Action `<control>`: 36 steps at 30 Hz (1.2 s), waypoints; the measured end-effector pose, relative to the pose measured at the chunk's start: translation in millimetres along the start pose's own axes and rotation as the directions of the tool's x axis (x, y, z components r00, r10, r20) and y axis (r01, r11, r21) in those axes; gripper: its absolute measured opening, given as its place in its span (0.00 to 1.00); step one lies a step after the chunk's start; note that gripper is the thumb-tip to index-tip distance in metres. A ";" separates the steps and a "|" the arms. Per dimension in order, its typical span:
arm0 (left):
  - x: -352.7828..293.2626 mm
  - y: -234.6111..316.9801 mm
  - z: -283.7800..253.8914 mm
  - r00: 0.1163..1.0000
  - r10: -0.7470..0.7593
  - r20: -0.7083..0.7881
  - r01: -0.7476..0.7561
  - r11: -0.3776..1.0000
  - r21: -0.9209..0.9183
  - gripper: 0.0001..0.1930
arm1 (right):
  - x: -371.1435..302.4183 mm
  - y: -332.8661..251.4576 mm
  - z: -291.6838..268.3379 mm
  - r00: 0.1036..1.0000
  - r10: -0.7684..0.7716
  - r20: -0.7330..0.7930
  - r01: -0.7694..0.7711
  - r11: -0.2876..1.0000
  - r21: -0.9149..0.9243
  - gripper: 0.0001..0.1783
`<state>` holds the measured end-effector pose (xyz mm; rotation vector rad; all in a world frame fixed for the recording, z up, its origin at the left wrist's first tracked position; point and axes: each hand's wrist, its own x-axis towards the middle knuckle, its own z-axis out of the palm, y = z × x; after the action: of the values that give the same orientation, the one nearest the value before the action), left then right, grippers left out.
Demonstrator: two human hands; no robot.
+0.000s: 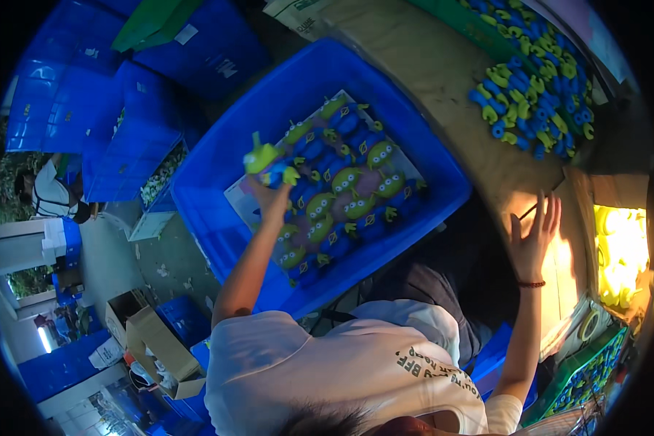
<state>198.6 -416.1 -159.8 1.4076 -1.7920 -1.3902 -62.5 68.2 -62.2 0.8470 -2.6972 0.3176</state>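
Observation:
My left hand (270,200) is closed around a toy alien figure (263,158) with a green head and a blue body. It holds the figure over the left side of a large blue plastic bin (432,196). Inside the bin, similar three-eyed green figures (345,178) lie in rows on a pale sheet (240,200). To the right, my right hand (532,243) has its fingers stretched out over the brown work surface (479,145). A thin dark line shows beside its fingers; what it is, I cannot make out.
Small blue and yellow-green parts (534,102) are heaped at the far right. A brightly lit box (621,254) holds yellow pieces. Near the lower right stands a green crate (585,381) of parts. Blue bins (65,102) and an opened carton (160,341) stand on the left; another person (54,190) is beyond.

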 end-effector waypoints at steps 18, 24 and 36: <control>143.2 -200.7 -46.1 0.744 -0.387 -0.545 0.666 0.497 0.556 0.67 | -24.1 -0.9 25.1 0.978 0.038 0.206 0.033 0.942 -0.335 0.31; 155.4 -223.1 -63.7 0.778 -0.305 -0.549 0.620 0.516 0.591 0.66 | -28.4 0.8 24.4 0.978 0.080 0.195 -0.027 0.965 -0.261 0.33; 51.4 212.4 161.8 0.281 0.935 0.216 -0.958 0.259 0.126 0.24 | -45.9 17.6 -12.4 0.990 0.093 0.107 -0.118 0.959 0.257 0.32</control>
<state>-45.4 -402.8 -40.5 0.0469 -2.2643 -0.5329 -34.3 109.8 -68.5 0.8057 -2.8356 0.6894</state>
